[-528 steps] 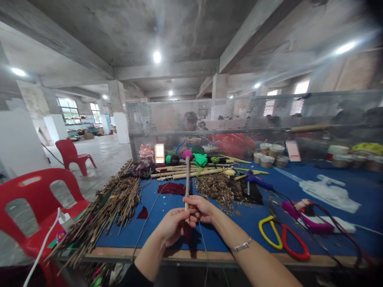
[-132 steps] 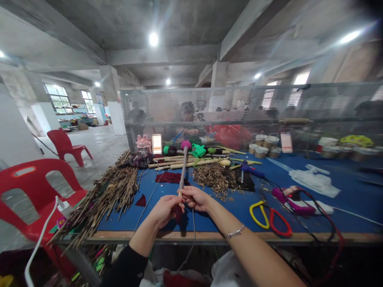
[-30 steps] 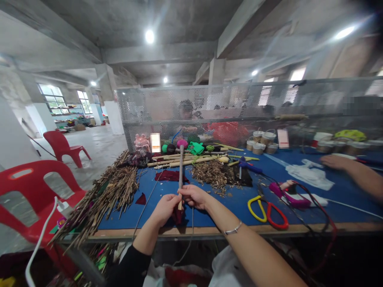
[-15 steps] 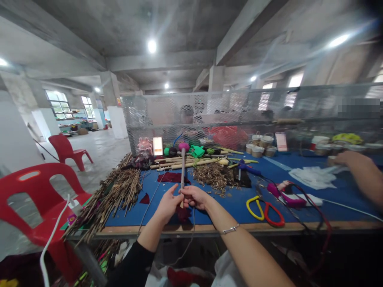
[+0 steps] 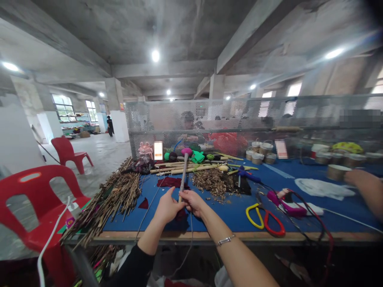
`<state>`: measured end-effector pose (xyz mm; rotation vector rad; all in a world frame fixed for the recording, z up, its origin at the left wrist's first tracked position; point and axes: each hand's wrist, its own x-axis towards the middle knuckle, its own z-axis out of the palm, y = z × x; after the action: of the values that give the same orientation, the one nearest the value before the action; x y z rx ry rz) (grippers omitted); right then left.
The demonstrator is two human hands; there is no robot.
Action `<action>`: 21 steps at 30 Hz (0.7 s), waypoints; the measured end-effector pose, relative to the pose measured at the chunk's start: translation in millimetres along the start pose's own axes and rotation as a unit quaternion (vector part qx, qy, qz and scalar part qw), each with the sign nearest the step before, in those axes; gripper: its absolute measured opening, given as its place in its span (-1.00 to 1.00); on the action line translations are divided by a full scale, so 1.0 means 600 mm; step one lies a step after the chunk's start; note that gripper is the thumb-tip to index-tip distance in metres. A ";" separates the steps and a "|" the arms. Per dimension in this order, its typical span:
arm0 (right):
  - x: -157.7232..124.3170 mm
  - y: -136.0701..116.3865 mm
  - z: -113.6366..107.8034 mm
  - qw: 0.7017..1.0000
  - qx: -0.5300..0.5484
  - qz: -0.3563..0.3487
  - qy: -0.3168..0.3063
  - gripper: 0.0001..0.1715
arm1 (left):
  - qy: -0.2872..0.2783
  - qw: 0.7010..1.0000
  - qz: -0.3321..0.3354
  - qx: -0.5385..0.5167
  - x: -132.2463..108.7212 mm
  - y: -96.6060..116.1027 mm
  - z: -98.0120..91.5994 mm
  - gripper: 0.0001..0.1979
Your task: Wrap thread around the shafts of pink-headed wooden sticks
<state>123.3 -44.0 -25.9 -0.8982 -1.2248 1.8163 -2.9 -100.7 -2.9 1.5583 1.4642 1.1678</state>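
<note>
Both hands meet over the table's near edge on a slim stick [image 5: 184,171], its upper length greyish, its lower end pale wood. A magenta round piece [image 5: 186,152] shows at the far end. My left hand [image 5: 167,206] closes on the lower end, thumb raised along it. Fingers of my right hand [image 5: 194,202] pinch the same spot from the right. A thin grey cord [image 5: 192,229] hangs below my right hand. Dark red cloth [image 5: 169,182] lies beyond the hands, and a small red scrap [image 5: 143,203] to the left.
A twig heap [image 5: 119,191] covers the table's left side. Wood chips [image 5: 212,181], a blue glue gun [image 5: 248,174] and scissors [image 5: 273,223] lie to the right. Small pots [image 5: 259,151] stand by a mesh screen [image 5: 167,115]. A co-worker's arm [image 5: 366,191] reaches in from the right.
The far end of the stick has tilted slightly to the right; both hands keep their grip. At the right, the co-worker's hand has moved, and white plastic sheeting lies flatter.
</note>
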 end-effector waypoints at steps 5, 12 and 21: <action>-0.011 -0.009 -0.008 0.999 0.019 0.019 -0.032 -0.65 | -0.134 0.958 -0.106 -0.228 -0.015 0.006 0.010 -0.14; -0.007 -0.006 0.000 1.000 0.022 -0.003 -0.018 -0.59 | -0.055 0.990 -0.040 -0.123 0.001 -0.009 0.013 -0.10; -0.021 -0.006 -0.006 0.994 0.050 0.011 -0.094 -0.56 | -0.149 0.964 -0.042 -0.218 -0.023 0.011 -0.005 -0.07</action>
<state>133.0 -52.7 -21.6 -0.7003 -1.2298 1.9986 -2.5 -115.2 2.2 1.2844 0.9860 1.0626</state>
